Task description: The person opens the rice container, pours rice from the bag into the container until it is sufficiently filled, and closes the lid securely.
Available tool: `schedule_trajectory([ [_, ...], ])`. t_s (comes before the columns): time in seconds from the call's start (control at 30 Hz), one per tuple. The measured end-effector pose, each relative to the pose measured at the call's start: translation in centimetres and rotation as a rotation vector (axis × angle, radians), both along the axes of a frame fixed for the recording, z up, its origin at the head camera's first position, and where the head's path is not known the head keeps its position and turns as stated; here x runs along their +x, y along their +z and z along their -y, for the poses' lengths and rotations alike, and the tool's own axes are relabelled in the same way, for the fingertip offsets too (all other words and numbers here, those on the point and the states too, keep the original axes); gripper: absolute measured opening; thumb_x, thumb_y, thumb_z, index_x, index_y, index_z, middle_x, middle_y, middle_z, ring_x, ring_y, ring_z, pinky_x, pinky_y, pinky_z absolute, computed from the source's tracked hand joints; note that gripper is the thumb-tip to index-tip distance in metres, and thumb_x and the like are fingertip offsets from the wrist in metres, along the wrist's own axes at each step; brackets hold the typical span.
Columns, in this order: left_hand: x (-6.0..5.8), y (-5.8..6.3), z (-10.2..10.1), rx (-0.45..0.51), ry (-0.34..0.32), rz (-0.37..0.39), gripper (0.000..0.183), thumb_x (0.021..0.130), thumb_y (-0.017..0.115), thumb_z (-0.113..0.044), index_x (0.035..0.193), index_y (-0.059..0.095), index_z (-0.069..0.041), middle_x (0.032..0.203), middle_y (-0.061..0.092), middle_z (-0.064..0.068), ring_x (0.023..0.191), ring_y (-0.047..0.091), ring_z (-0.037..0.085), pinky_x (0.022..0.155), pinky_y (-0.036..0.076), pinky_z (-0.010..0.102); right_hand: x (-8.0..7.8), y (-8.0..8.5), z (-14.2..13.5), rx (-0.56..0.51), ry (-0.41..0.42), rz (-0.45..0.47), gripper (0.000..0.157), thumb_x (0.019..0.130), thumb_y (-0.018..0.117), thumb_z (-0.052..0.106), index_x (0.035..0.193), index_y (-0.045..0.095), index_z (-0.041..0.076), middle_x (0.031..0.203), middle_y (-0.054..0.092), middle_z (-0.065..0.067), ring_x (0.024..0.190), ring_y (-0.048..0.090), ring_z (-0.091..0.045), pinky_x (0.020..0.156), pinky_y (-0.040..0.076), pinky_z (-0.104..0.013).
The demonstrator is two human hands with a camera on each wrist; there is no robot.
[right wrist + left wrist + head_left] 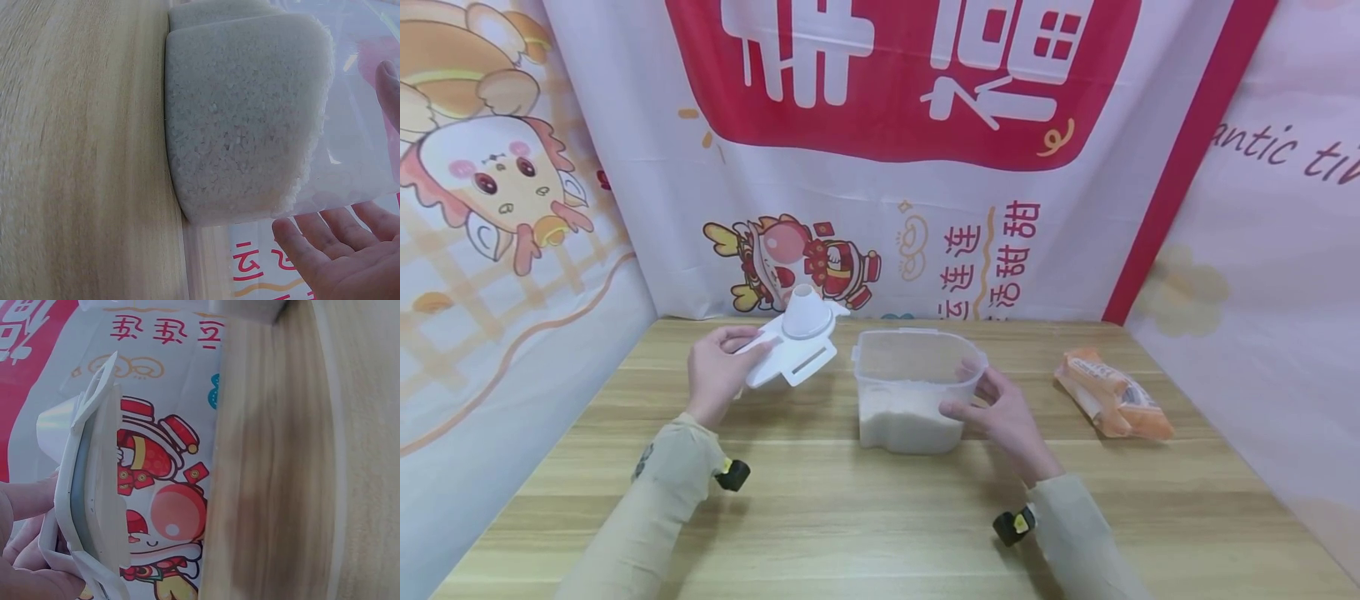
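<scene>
My left hand grips a white plastic lid by its left edge, thumb on top, holding it tilted in the air. On the lid stands a white cone-shaped cap, and a slotted tab sticks out at its front. To the right, a clear plastic container sits on the table, its top uncovered. White rice fills its lower part. My right hand holds the container's right end, thumb at the front and fingers on the far side; the right wrist view has these fingers fairly straight.
An orange and clear plastic packet lies on the wooden table at the right. Printed cloths hang close behind the table and along both sides. Small black devices are strapped at both wrists.
</scene>
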State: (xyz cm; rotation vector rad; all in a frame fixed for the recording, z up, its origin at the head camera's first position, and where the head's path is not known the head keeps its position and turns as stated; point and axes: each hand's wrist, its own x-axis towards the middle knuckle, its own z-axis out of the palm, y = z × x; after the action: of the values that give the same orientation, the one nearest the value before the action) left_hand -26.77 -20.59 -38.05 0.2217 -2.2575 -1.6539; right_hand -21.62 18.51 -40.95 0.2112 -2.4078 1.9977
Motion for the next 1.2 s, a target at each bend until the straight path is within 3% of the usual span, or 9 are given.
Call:
schedule_trajectory([
  [0.3,0.4,1.2,-0.9,0.154,-0.058,-0.04,0.041,0.078,0.086,-0.017,0.114,0.069,-0.006,0.114,0.07,0.011,0.094,0.068,0.02,0.073,0.059,0.027,-0.1,-0.1,-0.1,-0.003,0.006,-0.011,0.088,0.074,0.088,0.031,0.148,0.043,0.014,0.147,0.046,-0.005,0.135,0.04,-0.026,0.114,0.027,-0.051],
  [0.63,1.1,3.3,-2.0,0.167,-0.106,-0.084,0.045,0.077,0.087,-0.02,0.113,0.068,-0.001,0.112,0.07,0.013,0.093,0.069,0.019,0.073,0.059,0.026,-0.2,-0.3,-0.1,-0.003,0.0,-0.001,0.089,0.073,0.088,0.03,0.148,0.043,0.016,0.148,0.046,-0.006,0.136,0.039,-0.026,0.114,0.028,-0.05],
  [0.83,1.5,4.3,-2.7,0.184,-0.127,-0.083,0.043,0.077,0.087,-0.021,0.112,0.069,-0.003,0.112,0.071,0.011,0.096,0.068,0.019,0.073,0.059,0.025,-0.3,-0.4,-0.1,-0.002,0.0,0.027,0.09,0.074,0.089,0.027,0.148,0.041,0.011,0.149,0.044,-0.01,0.136,0.038,-0.029,0.113,0.028,-0.052],
  [1.2,1.8,5.8,-4.0,0.173,-0.209,-0.097,0.043,0.075,0.088,-0.021,0.111,0.07,-0.007,0.111,0.072,0.006,0.099,0.068,0.021,0.077,0.059,0.029,-0.3,-0.4,-0.1,-0.012,-0.001,0.006,0.086,0.073,0.088,0.029,0.146,0.045,0.015,0.145,0.049,-0.006,0.134,0.041,-0.026,0.113,0.03,-0.051],
])
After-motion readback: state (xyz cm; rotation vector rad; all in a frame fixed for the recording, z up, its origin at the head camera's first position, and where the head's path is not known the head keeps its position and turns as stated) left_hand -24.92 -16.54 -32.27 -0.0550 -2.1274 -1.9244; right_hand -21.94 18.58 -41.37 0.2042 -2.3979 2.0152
